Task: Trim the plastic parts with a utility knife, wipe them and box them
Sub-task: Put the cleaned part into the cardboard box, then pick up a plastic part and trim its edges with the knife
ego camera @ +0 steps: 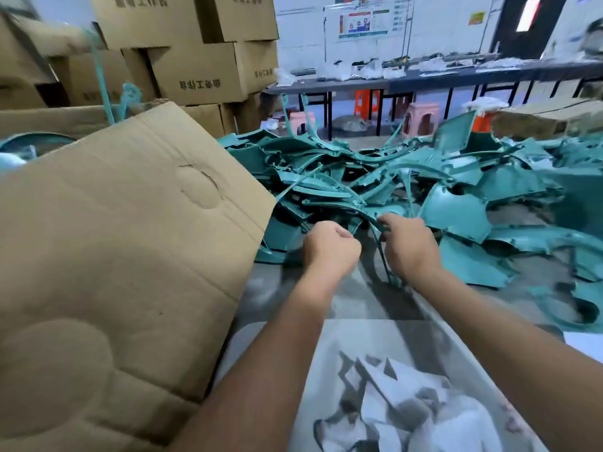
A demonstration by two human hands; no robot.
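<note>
Both forearms reach out over a grey bin of pale scraps (408, 402) toward the heap of teal plastic parts (408, 177). At the heap's near edge the right hand (409, 246) pinches a thin curved part (368, 216); the left hand (329, 246), beside it, is fisted, contents hidden. No knife shows. Left of the heap, the open carton (114, 239) waits; judging by the heap, most trimming remains.

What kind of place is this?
Probably a small factory or packing workshop: a heap of green plastic parts, stacked cardboard boxes, and a long workbench along the far wall.
</note>
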